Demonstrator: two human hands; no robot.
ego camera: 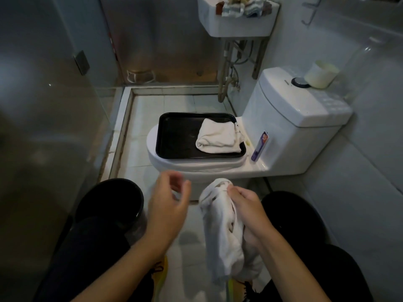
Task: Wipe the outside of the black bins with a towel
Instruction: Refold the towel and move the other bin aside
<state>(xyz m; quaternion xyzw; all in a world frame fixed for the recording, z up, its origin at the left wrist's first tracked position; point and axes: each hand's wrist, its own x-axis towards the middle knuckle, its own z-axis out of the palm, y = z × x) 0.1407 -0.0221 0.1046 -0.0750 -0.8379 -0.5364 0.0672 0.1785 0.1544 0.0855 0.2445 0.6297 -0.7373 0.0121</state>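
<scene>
Left bin [109, 199]: black, round, open-topped, standing on the floor at the lower left, partly hidden by the person's knee. Likely light and stiff; its smooth wall could slip, so steadying it by the rim looks best.

Left hand [169, 205]: hovers between the left bin and the towel, fingers loosely curled and apart, holding nothing. It is blurred, so finer detail cannot be told.

Towel [220, 234]: white, soft and limp, hanging in folds in front of the person between the two bins. It looks light and will bunch easily; gathering it into a pad in the palm should give a firmer wiping face.

Right hand [246, 210]: fingers curled round the towel's upper part, gripping it.

Right bin [290, 212]: black, on the floor at the lower right, largely behind the right forearm. Neither bin is touched by the towel.

Spare towel [219, 136]: white, folded, lying on the right part of a black tray [174, 136] set on the closed toilet lid [152, 158].

Count: two black bins, two white towels, one tray.
</scene>
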